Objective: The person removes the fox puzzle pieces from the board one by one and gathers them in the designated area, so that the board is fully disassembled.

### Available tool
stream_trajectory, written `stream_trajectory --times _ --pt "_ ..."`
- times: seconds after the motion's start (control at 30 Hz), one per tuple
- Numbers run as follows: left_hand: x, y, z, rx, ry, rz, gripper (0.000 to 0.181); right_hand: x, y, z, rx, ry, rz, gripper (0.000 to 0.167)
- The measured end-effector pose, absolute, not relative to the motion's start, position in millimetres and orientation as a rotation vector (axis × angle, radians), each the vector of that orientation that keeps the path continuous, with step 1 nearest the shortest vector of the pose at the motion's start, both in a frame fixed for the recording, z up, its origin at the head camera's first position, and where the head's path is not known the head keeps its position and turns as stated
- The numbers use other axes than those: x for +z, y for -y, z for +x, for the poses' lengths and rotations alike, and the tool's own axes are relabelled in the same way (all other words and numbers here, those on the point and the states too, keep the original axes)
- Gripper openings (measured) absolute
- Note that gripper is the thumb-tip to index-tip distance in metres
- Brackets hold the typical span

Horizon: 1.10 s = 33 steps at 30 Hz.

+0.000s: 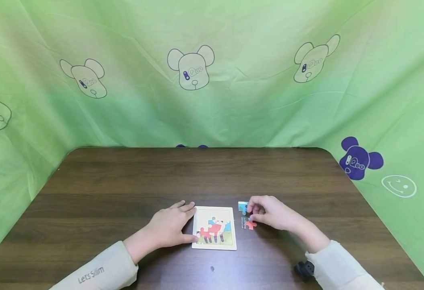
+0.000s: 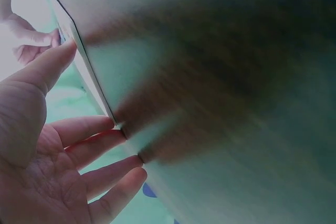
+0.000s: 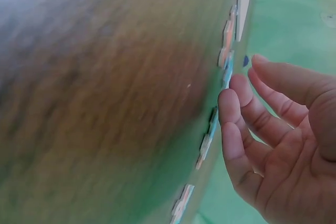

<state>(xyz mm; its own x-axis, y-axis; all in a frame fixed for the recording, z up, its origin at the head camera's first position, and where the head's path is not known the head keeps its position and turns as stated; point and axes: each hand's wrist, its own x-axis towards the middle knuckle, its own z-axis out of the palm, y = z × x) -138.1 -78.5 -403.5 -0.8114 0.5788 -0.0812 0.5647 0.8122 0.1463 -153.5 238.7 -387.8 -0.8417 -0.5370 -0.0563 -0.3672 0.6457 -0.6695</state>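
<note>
A square wooden puzzle board (image 1: 214, 247) with a pale rim lies on the table, partly filled with pieces that show a red animal. My left hand (image 1: 170, 226) rests at its left side, thumb and fingers spread, with the thumb touching the board near the lower corner and a fingertip near the upper one. To the right of the board lie a blue puzzle piece (image 1: 242, 206) and a red puzzle piece (image 1: 248, 224). Over them hovers my right hand (image 1: 270, 211), fingers loosely bent. In the right wrist view, nothing shows between its thumb and fingers.
More puzzle pieces (image 3: 207, 139) lie beside the right hand in the right wrist view, hidden by it in the head view. A small black object (image 1: 304, 270) is by the right sleeve. Behind the brown table (image 1: 197, 173) hangs a green curtain (image 1: 233, 112).
</note>
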Motion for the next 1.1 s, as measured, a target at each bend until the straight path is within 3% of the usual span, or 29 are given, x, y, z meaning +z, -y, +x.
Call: stream_trajectory --times 0.37,0.67,1.1 --pt "-403 78 -138 0.166 -2.875 0.91 0.079 -387 -202 -160 -0.995 -2.507 -0.777 0.008" --pt "-401 77 -139 0.176 -2.861 0.884 0.079 -391 -177 -165 -0.875 -2.541 -0.988 0.01" --pt "-403 78 -138 0.195 -2.872 0.903 0.078 -397 -164 -164 -0.796 -2.511 -0.974 0.019"
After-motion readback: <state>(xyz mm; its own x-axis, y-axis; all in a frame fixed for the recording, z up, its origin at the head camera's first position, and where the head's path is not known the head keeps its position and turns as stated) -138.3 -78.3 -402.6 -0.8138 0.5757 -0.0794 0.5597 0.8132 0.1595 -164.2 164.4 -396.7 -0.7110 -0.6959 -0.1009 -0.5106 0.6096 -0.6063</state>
